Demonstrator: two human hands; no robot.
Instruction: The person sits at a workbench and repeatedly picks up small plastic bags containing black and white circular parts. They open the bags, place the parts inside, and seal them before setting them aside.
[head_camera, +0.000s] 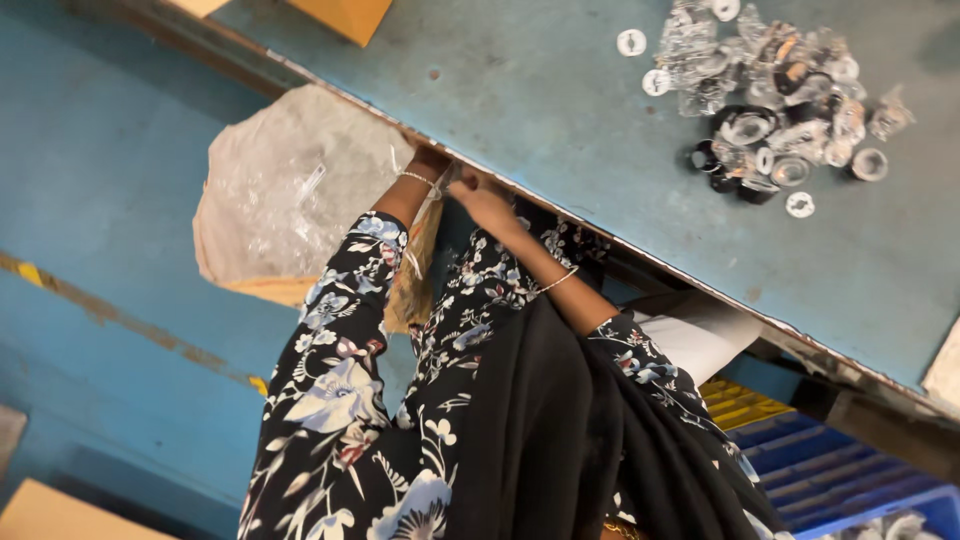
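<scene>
Worn blue worktable (560, 90), blue floor (90, 180); yellow stripe (60, 285), perhaps floor marking

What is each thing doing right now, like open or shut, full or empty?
Sack: open, clear plastic inside.
Left hand: at the table edge, gripping the sack's rim.
Right hand: by the sack's rim, grip unclear.
Pile of clear parts: heaped loose on the table.
Blue crate: under the table, few parts inside.

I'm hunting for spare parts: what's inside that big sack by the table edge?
The sack shows only crumpled clear plastic. Both hands grip its rim; anything deeper is covered.
</scene>
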